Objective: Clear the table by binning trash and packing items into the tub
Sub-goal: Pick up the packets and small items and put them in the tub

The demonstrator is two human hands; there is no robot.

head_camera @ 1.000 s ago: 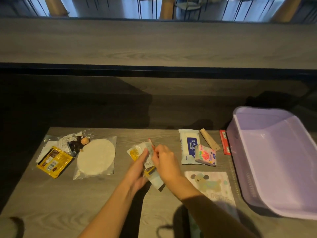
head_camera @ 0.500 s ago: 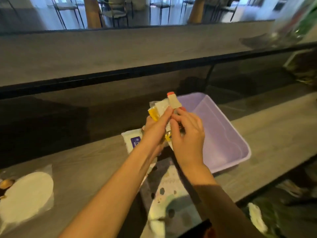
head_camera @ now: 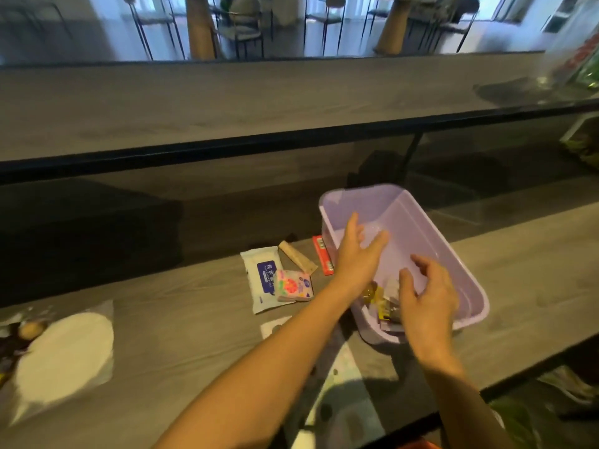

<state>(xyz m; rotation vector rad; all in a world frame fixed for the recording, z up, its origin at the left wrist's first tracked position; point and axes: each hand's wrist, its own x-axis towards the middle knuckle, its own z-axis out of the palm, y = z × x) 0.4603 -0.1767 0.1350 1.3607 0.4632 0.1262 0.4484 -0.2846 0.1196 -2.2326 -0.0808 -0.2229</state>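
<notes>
A lilac plastic tub point(head_camera: 453, 254) stands on the grey table, right of centre. Several small sachets point(head_camera: 384, 301) lie in its near corner. My left hand point(head_camera: 358, 251) hovers over the tub's left wall, fingers spread and holding nothing. Over the near part of the tub, just above the sachets, my right hand point(head_camera: 428, 296) has loosely curled fingers and is empty. Left of the tub lie a white wet-wipe pack point(head_camera: 262, 278), a pink tissue pack point(head_camera: 293, 285), a tan stick packet point(head_camera: 296, 257) and a red strip packet point(head_camera: 323, 254).
A round white disc in a clear bag point(head_camera: 64, 348) lies at the far left, with dark wrappers point(head_camera: 13, 338) beside it. A printed napkin point(head_camera: 340, 377) sits under my forearms near the table's front edge. A raised counter point(head_camera: 227, 102) runs behind the table.
Both hands carried the sachets right, over the tub, and let them go; they now lie inside it. The view swung right.
</notes>
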